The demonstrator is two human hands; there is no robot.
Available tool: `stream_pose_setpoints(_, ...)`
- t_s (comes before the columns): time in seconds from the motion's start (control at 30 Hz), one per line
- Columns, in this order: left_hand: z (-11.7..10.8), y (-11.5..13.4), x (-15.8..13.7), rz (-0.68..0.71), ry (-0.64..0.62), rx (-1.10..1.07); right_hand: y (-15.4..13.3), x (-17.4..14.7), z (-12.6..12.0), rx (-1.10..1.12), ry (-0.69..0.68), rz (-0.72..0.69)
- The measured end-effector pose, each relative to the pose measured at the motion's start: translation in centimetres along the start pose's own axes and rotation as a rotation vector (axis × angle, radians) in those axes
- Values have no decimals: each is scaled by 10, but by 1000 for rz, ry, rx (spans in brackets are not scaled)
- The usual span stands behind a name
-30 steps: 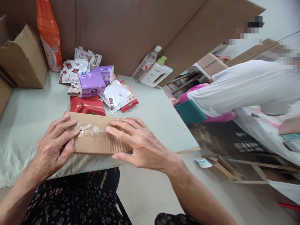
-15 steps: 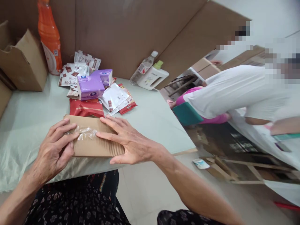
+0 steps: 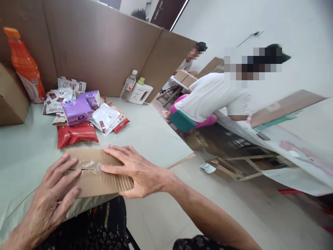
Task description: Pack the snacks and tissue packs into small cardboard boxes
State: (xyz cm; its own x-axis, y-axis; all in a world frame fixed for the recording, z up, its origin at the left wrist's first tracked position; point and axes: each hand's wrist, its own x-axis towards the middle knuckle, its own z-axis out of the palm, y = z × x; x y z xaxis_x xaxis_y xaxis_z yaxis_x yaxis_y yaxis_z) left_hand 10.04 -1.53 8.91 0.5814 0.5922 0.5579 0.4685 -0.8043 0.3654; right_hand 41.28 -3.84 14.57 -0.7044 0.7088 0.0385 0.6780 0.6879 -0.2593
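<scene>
- A pale cloth-covered surface (image 3: 153,132) stretched out before the person, with a brown cardboard panel (image 3: 104,45) standing along its far side
- Beyond the right end of it I saw another person in a white top (image 3: 213,93), sitting on a teal seat (image 3: 182,121)
- A brown box (image 3: 11,97) stood at the far left, cut off from my view
- The cardboard carton (image 3: 95,182) lay at the near edge of the surface, right in front of the person, under both hands
- The left hand (image 3: 56,187) rested on the carton's left end, fingers and thumb apart
- The right hand (image 3: 135,172) spanned the carton's right end, digits spread wide, thumb by the near edge
- An orange bottle (image 3: 26,66) leaned in my sight beside the brown box
- Purple packs (image 3: 78,110) sat on the heap, a red packet (image 3: 75,134) in front of them, just beyond the carton
- A white jug (image 3: 140,93) with a green cap stood by the panel, next to a clear bottle (image 3: 128,86)
- White sachets (image 3: 105,116) lay to the right of the purple packs
- Smallest was the crinkled clear tape (image 3: 90,165) along the carton's top, near the right hand's forefinger
</scene>
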Motion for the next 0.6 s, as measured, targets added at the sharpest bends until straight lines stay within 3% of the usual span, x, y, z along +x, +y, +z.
stream_pose_setpoints(0.17, 20, 8, 7, -46, -9, -12, 27, -74, 3, -58, 120, 273)
stream_pose_setpoints(0.37, 60, -9, 9, -17, -146, 123, 128, -171, 4, -90, 297, 849)
stream_pose_setpoints(0.5, 94, -25, -2, 45, -195, 190, 203, -189, -6, -69, 379, 1122)
stream_pose_setpoints(0.6, 112, -32, -12, 84, -176, 258, 249, -177, -17, -160, 369, 1177)
